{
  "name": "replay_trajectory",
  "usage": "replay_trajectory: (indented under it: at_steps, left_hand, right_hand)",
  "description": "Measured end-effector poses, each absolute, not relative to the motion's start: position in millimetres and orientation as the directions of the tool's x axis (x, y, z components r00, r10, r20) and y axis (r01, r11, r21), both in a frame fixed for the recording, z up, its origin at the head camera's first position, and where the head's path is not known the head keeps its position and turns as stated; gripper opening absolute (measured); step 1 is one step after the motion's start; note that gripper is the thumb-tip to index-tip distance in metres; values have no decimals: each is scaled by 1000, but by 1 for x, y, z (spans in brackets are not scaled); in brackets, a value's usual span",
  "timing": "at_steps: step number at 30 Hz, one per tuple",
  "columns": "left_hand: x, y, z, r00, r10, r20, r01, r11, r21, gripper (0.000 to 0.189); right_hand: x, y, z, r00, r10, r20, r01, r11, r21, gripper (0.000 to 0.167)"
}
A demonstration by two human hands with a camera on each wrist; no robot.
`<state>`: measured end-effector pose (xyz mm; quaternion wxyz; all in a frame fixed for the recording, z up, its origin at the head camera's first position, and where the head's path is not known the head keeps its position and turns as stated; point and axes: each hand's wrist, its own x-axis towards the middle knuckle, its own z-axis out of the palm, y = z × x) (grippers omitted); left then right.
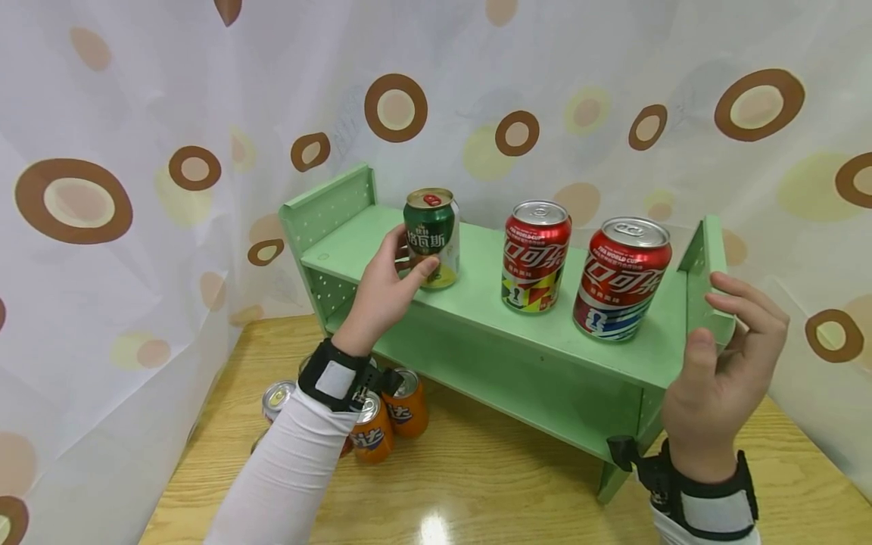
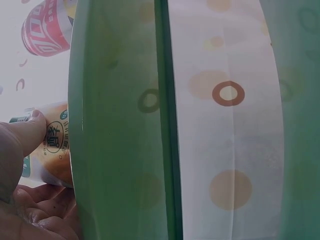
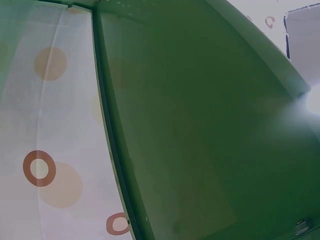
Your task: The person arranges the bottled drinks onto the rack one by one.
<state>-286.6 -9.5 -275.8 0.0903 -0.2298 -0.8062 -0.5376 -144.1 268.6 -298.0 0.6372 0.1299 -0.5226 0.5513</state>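
Observation:
In the head view my left hand (image 1: 391, 284) grips a green and yellow drink can (image 1: 432, 238), its thumb across the front and fingers around the far side. The can stands upright on the top board of a light green two-tier shelf (image 1: 477, 291), toward the left end. The left wrist view shows part of the left hand (image 2: 25, 150) with the can's yellow label (image 2: 54, 142) beside the shelf edge. At the shelf's right end, my right hand (image 1: 732, 371) holds the end panel (image 1: 711, 250), fingertips over its top edge and thumb on the inner side.
Two red cola cans, one with a yellow pattern (image 1: 536, 257) and one with a blue pattern (image 1: 622, 278), stand right of the held can. Orange soda cans (image 1: 407, 405) and a silver-topped can (image 1: 278, 397) stand on the wooden table (image 1: 477, 492). A patterned sheet (image 1: 443, 45) hangs behind.

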Motion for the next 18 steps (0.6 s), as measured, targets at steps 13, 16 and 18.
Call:
replay_trajectory:
  at_steps: [13,16,18]
  left_hand:
    - [-286,-9,-275,-871,275,407,481,307,821,68]
    - [-286,-8,-275,-870,277,407,481,306,821,68]
    - [-286,-8,-275,-872,276,405,479,308,822,68]
  right_hand:
    - [-143,268,-297,-150,577,803,-831,367,-418,40]
    - [-144,268,-297,-156,575,803,-831,364,-422,39]
    - [-144,269,-297,-160,573,804,-832,360,-422,39]
